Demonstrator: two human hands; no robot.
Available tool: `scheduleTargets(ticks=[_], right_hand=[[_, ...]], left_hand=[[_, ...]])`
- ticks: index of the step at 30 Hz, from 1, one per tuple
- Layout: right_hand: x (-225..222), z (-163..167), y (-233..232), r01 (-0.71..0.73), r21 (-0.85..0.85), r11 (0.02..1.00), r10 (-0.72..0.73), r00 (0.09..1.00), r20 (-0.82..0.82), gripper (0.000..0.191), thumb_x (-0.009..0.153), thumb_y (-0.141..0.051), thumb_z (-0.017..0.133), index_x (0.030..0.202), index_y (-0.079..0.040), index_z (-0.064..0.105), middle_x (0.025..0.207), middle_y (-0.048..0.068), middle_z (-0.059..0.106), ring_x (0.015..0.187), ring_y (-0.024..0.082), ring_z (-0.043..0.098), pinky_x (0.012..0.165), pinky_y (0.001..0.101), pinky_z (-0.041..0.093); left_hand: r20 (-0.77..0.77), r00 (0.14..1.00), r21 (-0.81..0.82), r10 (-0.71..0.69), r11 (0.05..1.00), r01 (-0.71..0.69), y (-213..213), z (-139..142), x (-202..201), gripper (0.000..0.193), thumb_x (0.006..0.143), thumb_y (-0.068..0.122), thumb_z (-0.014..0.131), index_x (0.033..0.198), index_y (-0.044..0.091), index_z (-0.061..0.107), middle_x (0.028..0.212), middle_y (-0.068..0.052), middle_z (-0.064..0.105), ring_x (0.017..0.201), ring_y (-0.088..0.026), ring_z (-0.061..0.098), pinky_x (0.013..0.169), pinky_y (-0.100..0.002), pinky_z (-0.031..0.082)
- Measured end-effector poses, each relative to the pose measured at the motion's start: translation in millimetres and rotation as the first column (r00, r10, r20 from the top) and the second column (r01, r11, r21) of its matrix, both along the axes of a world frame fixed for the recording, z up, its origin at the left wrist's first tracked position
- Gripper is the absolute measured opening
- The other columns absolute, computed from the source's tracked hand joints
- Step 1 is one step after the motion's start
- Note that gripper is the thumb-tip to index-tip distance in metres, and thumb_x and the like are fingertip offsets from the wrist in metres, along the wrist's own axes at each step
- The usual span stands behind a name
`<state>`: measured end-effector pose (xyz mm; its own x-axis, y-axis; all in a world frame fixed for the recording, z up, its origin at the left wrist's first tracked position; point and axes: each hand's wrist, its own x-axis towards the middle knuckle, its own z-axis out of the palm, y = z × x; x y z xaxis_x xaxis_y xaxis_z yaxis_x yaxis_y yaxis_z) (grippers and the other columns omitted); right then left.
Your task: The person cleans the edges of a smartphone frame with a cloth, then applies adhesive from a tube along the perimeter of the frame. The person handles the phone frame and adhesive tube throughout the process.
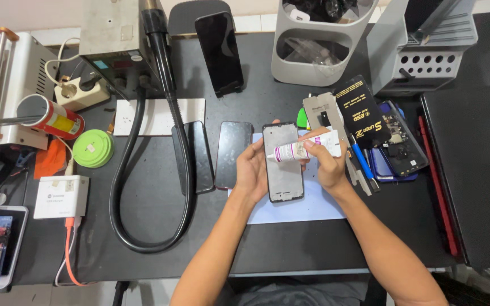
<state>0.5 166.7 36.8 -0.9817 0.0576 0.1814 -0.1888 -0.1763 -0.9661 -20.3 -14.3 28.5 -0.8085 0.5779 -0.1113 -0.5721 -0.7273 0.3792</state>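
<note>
A person's left hand [252, 170] grips a black rectangular phone frame [283, 162] above a pale blue mat [313, 205], while the right hand [325, 161] pinches a small white glue tube [306, 148] with its nozzle at the frame's upper left edge. Gluing appears under way; a steady bead along the rim seems needed.

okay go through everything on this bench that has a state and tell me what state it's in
Left hand: gripping the phone frame's left edge.
Right hand: pinching the glue tube.
Phone frame: held over the blue mat, screen removed.
Glue tube: nozzle at the frame's upper left edge.
Propped phone: upright, screen dark.
Two phones: flat, dark.
Green tape reel: lying flat.
</note>
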Motion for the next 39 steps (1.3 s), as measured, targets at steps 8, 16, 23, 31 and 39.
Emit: scheduleTargets(ticks=[8, 16, 23, 31, 39], right_hand=[[-0.6, -0.2, 1.1, 0.000, 0.023, 1.000, 0.000, 1.000, -0.008, 0.021, 0.094, -0.014, 0.059, 0.097, 0.006, 0.066, 0.077, 0.013, 0.066, 0.061, 0.016, 0.060, 0.056, 0.0292, 0.050], [14.5, 9.1, 0.3, -0.015, 0.055, 0.998, 0.011, 0.997, 0.082, 0.029, 0.101, -0.018, 0.058, 0.115, 0.007, 0.062, 0.090, 0.016, 0.070, 0.074, 0.018, 0.067, 0.058, 0.0296, 0.053], [28.8, -8.2, 4.7, 0.019, -0.078, 0.997, -0.006, 0.986, 0.166, 0.033, 0.099, -0.020, 0.056, 0.118, 0.007, 0.062, 0.096, 0.019, 0.073, 0.076, 0.022, 0.069, 0.054, 0.0307, 0.051], [28.1, -25.0, 4.8, -0.011, -0.053, 0.999, 0.016, 0.995, 0.100, 0.033, 0.101, -0.020, 0.056, 0.120, 0.007, 0.061, 0.098, 0.019, 0.070, 0.080, 0.021, 0.067, 0.058, 0.0315, 0.053], [28.3, -26.0, 6.9, -0.004, -0.074, 0.997, 0.013, 0.993, 0.117, 0.033, 0.102, -0.020, 0.055, 0.121, 0.007, 0.061, 0.096, 0.018, 0.069, 0.078, 0.020, 0.066, 0.061, 0.0326, 0.055]], left_hand=[[0.078, 0.996, -0.044, 0.051, 0.998, -0.048, 0.6, -1.7, -0.8, 0.052, 0.110, 0.031, 0.026, 0.159, 0.017, 0.039, 0.147, -0.017, 0.055, 0.130, -0.034, 0.057, 0.109, -0.052, 0.048], [0.061, 0.996, -0.051, 0.061, 0.997, -0.058, -2.0, -0.8, -2.3, 0.052, 0.111, 0.033, 0.025, 0.159, 0.017, 0.038, 0.147, -0.016, 0.054, 0.132, -0.032, 0.055, 0.111, -0.048, 0.046], [-0.008, 1.000, -0.037, 0.021, 0.999, -0.021, -0.1, -6.8, -2.4, 0.054, 0.112, 0.035, 0.026, 0.158, 0.011, 0.037, 0.145, -0.022, 0.056, 0.131, -0.035, 0.057, 0.111, -0.050, 0.046], [-0.031, 1.000, -0.030, -0.004, 1.000, 0.003, -1.1, 0.3, -7.4, 0.053, 0.111, 0.035, 0.027, 0.159, 0.016, 0.035, 0.144, -0.021, 0.056, 0.127, -0.035, 0.058, 0.108, -0.050, 0.047], [0.008, 1.000, -0.036, 0.005, 0.999, -0.005, 1.5, 0.8, -2.0, 0.053, 0.112, 0.035, 0.025, 0.160, 0.015, 0.036, 0.143, -0.022, 0.056, 0.126, -0.034, 0.060, 0.109, -0.050, 0.048]])
